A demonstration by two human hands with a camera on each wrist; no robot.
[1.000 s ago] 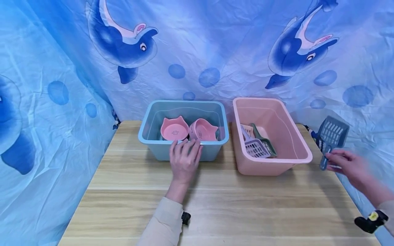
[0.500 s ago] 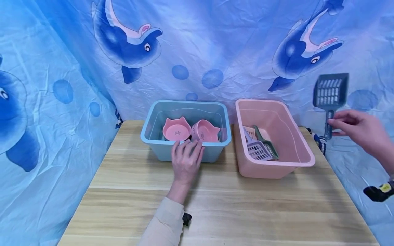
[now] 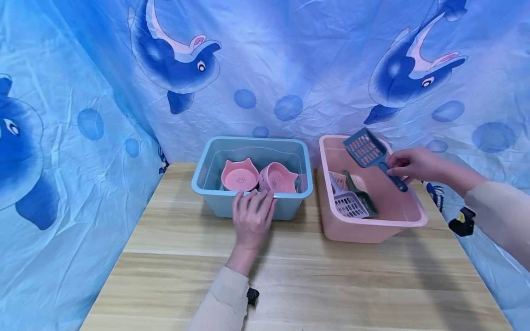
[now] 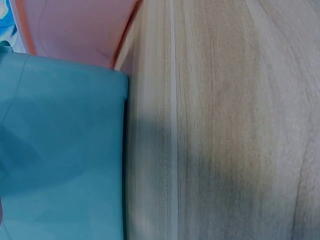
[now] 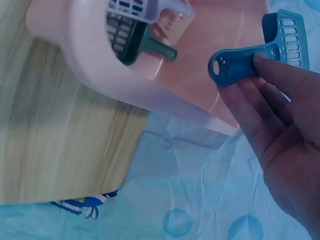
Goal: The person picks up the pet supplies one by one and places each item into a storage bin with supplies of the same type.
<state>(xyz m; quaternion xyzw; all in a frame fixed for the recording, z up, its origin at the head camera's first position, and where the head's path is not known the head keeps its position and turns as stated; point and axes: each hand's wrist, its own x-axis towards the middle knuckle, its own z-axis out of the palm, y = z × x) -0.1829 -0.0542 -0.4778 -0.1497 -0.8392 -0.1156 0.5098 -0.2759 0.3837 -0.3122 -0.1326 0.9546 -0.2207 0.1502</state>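
Observation:
In the head view my right hand [image 3: 407, 164] pinches the handle of a blue-grey litter scoop [image 3: 364, 148], whose slotted head is tilted over the pink bin [image 3: 414, 214]. The right wrist view shows the thumb on top of the scoop's handle [image 5: 240, 62] and the fingers beneath. Inside the pink bin lie a lilac scoop [image 3: 349, 204], a dark green scoop [image 3: 359, 193] and a peach slotted piece partly hidden by the lilac one. My left hand [image 3: 251, 216] rests its fingertips on the front rim of the blue bin [image 3: 215, 202].
Two pink cat-eared bowls [image 3: 240, 177] sit in the blue bin, the right one tilted on its side. Both bins stand close together at the back of the wooden table [image 3: 314, 285]. A dolphin-print blue cloth [image 3: 256, 59] hangs behind and beside it.
The right hand has lifted the blue-grey scoop from beyond the table's right edge and carried it left, over the pink bin. The left hand keeps its place on the rim.

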